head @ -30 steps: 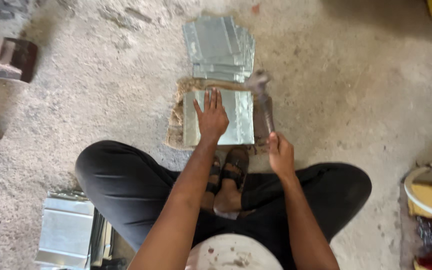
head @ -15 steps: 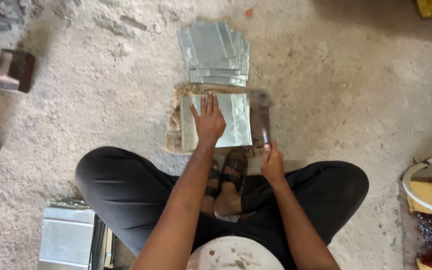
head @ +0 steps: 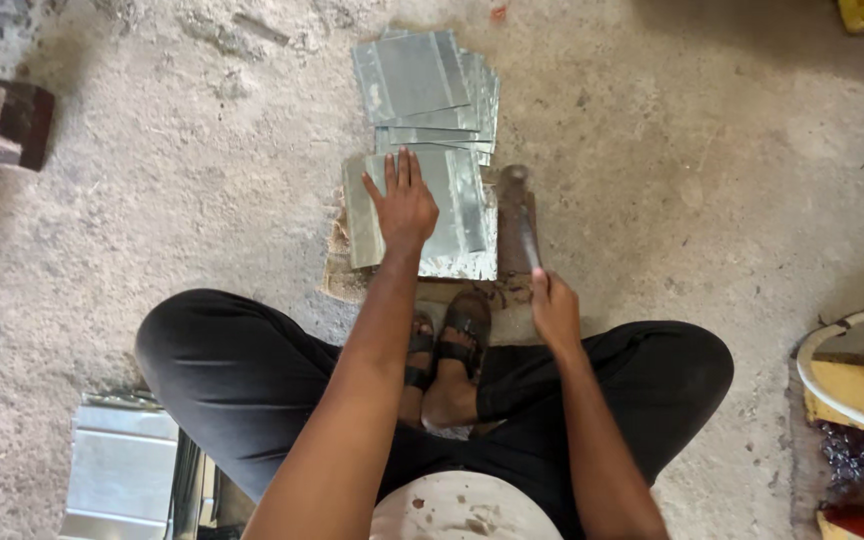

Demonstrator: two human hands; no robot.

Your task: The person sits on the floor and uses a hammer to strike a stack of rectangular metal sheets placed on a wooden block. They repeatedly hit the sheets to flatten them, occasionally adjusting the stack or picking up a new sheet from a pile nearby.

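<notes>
1. Compared with a second ago, the right hand [head: 555,305] is gripping the hammer [head: 518,215] lower, near the sandals [head: 452,340].
2. Beyond the sheet [head: 442,215] a stack [head: 427,90] is lying finished; more sheets [head: 117,470] are waiting behind.
3. Left hand [head: 402,205] is pressing flat, fingers spread, on the sheet atop the block [head: 347,285].

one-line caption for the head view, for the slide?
Seated person presses left hand flat on a metal sheet while right hand grips a hammer.

Right hand [head: 555,305] drew back; hammer [head: 518,215] seemingly lowered beside sheet [head: 457,205].
</notes>
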